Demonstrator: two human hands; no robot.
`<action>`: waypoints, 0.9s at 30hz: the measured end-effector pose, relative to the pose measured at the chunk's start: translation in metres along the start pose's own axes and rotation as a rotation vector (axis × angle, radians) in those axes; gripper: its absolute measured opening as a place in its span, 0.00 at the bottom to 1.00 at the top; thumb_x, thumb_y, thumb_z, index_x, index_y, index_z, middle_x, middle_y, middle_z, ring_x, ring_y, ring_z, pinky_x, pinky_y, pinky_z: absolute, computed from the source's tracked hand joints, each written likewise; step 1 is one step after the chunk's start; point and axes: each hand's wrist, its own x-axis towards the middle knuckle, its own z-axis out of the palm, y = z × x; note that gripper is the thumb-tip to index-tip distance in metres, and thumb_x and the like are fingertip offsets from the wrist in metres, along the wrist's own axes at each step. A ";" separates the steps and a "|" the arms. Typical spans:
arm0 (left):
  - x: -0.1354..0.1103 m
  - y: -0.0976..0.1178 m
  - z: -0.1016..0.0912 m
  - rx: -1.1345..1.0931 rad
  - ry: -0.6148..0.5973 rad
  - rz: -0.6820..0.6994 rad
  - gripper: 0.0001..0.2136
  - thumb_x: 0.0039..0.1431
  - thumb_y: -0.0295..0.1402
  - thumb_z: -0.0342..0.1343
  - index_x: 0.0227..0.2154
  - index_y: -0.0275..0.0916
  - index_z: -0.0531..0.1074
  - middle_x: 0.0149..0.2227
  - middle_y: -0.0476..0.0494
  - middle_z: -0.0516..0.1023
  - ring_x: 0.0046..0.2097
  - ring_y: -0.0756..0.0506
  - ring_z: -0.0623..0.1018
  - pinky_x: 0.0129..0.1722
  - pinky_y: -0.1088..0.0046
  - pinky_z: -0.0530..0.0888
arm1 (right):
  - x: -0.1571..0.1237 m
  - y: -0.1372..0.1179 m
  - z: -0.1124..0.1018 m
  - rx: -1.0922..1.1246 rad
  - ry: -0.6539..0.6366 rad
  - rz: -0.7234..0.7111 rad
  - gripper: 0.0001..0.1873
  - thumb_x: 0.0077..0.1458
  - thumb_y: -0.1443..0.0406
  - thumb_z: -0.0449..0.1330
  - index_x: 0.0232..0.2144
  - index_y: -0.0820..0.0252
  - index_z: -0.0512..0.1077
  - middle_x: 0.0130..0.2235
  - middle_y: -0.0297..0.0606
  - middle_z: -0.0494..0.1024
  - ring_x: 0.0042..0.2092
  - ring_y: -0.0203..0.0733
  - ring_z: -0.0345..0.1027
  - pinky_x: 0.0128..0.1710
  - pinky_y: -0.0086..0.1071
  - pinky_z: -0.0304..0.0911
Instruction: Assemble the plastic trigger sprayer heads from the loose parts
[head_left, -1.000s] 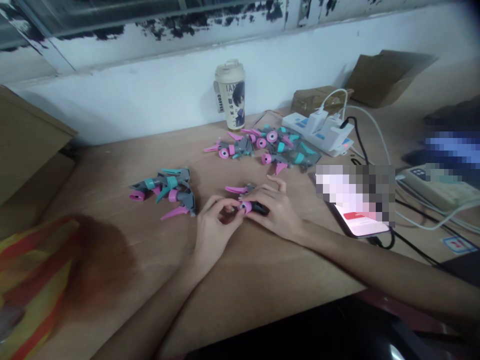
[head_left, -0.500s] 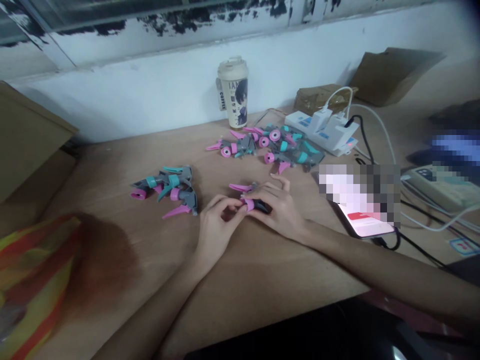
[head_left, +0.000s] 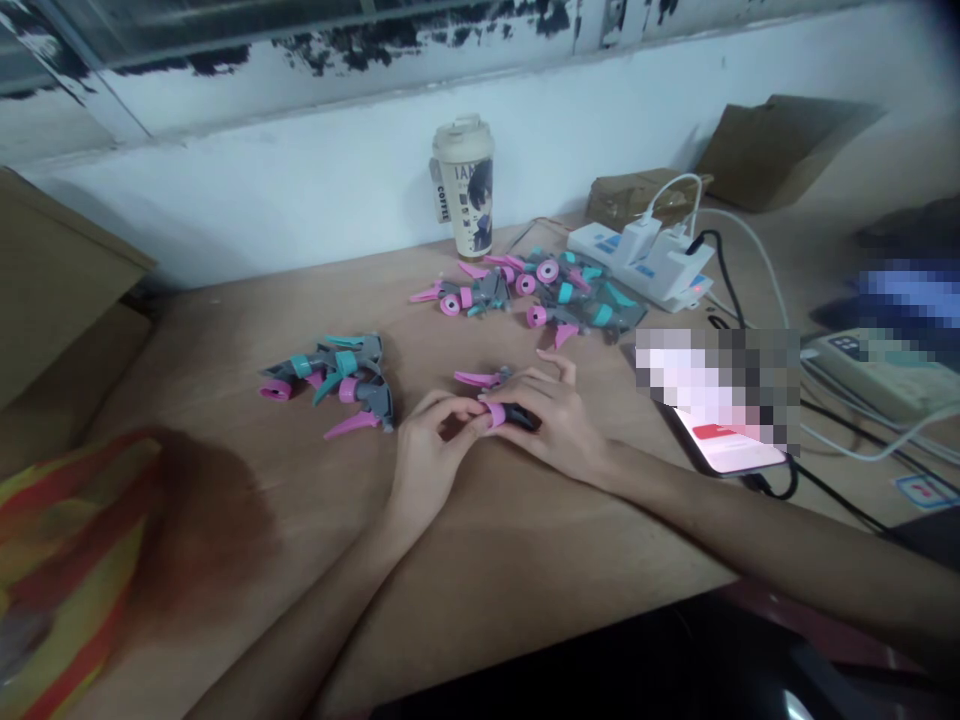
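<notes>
My two hands meet at the middle of a wooden table (head_left: 225, 320). My right hand (head_left: 551, 415) is curled round a spray-trigger head (head_left: 501, 400) with a grey body and a pink lever that sticks out to the left. My left hand (head_left: 429, 450) pinches the pink round nozzle end of that same piece with thumb and forefinger. A small pile of finished grey, teal and pink trigger heads (head_left: 337, 375) lies just left of my hands. A bigger pile of trigger heads (head_left: 540, 290) lies behind them, toward the wall.
A cream coffee cup (head_left: 463, 185) stands by the white wall. A white power strip (head_left: 649, 262) with plugs and cables lies at the right, with a lit phone (head_left: 731, 445) nearer me. Brown cardboard (head_left: 52, 280) sits at left, a red-yellow bag (head_left: 60, 560) at lower left.
My hands have stayed in place on the trigger head; only the fingers of the left hand have shifted slightly at the pink nozzle. The view moved a little.
</notes>
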 end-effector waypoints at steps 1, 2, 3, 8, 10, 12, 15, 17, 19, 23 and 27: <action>0.000 0.000 0.000 -0.001 -0.012 0.000 0.03 0.53 0.33 0.58 0.29 0.41 0.75 0.31 0.49 0.72 0.34 0.49 0.73 0.31 0.75 0.70 | 0.000 0.001 0.000 0.001 0.003 0.000 0.06 0.57 0.61 0.55 0.36 0.55 0.71 0.36 0.31 0.78 0.41 0.37 0.70 0.57 0.41 0.41; 0.001 0.001 0.000 -0.003 -0.022 -0.002 0.03 0.53 0.33 0.58 0.29 0.41 0.75 0.31 0.49 0.73 0.33 0.49 0.73 0.31 0.75 0.70 | 0.000 0.001 0.000 0.000 0.004 0.000 0.06 0.57 0.61 0.56 0.36 0.55 0.71 0.36 0.31 0.78 0.41 0.37 0.70 0.57 0.42 0.41; 0.001 0.001 0.000 -0.007 -0.032 -0.009 0.03 0.53 0.33 0.57 0.29 0.41 0.75 0.31 0.49 0.73 0.33 0.49 0.73 0.31 0.75 0.69 | -0.001 0.002 0.001 -0.001 0.003 -0.002 0.06 0.57 0.61 0.56 0.36 0.55 0.70 0.36 0.31 0.78 0.42 0.37 0.70 0.57 0.42 0.41; 0.002 0.000 0.000 -0.010 -0.099 -0.092 0.06 0.54 0.34 0.56 0.28 0.39 0.74 0.30 0.48 0.75 0.32 0.49 0.73 0.32 0.74 0.70 | -0.001 0.004 0.002 -0.006 0.004 -0.019 0.05 0.56 0.62 0.57 0.36 0.55 0.70 0.37 0.31 0.78 0.42 0.37 0.70 0.57 0.42 0.41; 0.001 0.000 0.000 -0.044 -0.133 -0.127 0.07 0.55 0.35 0.55 0.28 0.38 0.74 0.30 0.47 0.75 0.32 0.49 0.73 0.30 0.75 0.71 | 0.000 0.003 0.003 -0.011 0.004 -0.014 0.05 0.56 0.63 0.57 0.37 0.55 0.70 0.37 0.31 0.78 0.42 0.37 0.70 0.57 0.42 0.40; -0.001 0.002 0.001 -0.122 -0.146 -0.147 0.09 0.57 0.37 0.53 0.30 0.38 0.75 0.32 0.46 0.74 0.34 0.48 0.73 0.28 0.75 0.72 | 0.000 0.003 0.003 -0.019 0.009 0.004 0.05 0.56 0.62 0.58 0.37 0.54 0.70 0.37 0.31 0.78 0.42 0.38 0.70 0.58 0.42 0.40; -0.004 0.006 0.002 -0.234 -0.126 -0.137 0.11 0.58 0.38 0.51 0.33 0.39 0.76 0.35 0.45 0.71 0.36 0.48 0.73 0.27 0.77 0.74 | 0.001 0.004 0.002 -0.024 0.035 0.043 0.06 0.54 0.61 0.60 0.35 0.54 0.70 0.36 0.31 0.78 0.42 0.38 0.70 0.57 0.42 0.42; -0.005 0.007 0.002 -0.234 -0.100 -0.106 0.11 0.59 0.38 0.51 0.34 0.40 0.76 0.36 0.45 0.69 0.36 0.48 0.72 0.28 0.77 0.75 | 0.002 0.004 0.002 -0.018 0.047 0.059 0.07 0.53 0.60 0.61 0.34 0.55 0.70 0.35 0.31 0.78 0.41 0.38 0.70 0.57 0.42 0.43; -0.005 0.007 0.001 -0.178 -0.074 -0.070 0.10 0.59 0.37 0.51 0.36 0.41 0.76 0.37 0.45 0.69 0.37 0.49 0.72 0.29 0.77 0.74 | 0.002 0.004 0.002 -0.011 0.041 0.065 0.09 0.52 0.58 0.61 0.34 0.55 0.70 0.35 0.31 0.78 0.40 0.39 0.70 0.57 0.42 0.43; -0.002 0.005 -0.002 -0.039 -0.034 -0.017 0.10 0.60 0.37 0.51 0.38 0.42 0.75 0.37 0.45 0.70 0.37 0.49 0.73 0.29 0.76 0.73 | 0.002 0.002 0.001 0.009 0.036 0.063 0.10 0.52 0.57 0.60 0.35 0.55 0.71 0.35 0.32 0.78 0.40 0.39 0.70 0.56 0.43 0.44; -0.002 0.006 -0.003 0.067 -0.003 0.038 0.09 0.60 0.36 0.51 0.32 0.40 0.74 0.33 0.47 0.69 0.33 0.50 0.71 0.30 0.76 0.71 | 0.001 0.000 -0.001 0.043 0.046 0.077 0.08 0.54 0.58 0.60 0.35 0.54 0.71 0.35 0.31 0.78 0.40 0.38 0.70 0.57 0.42 0.44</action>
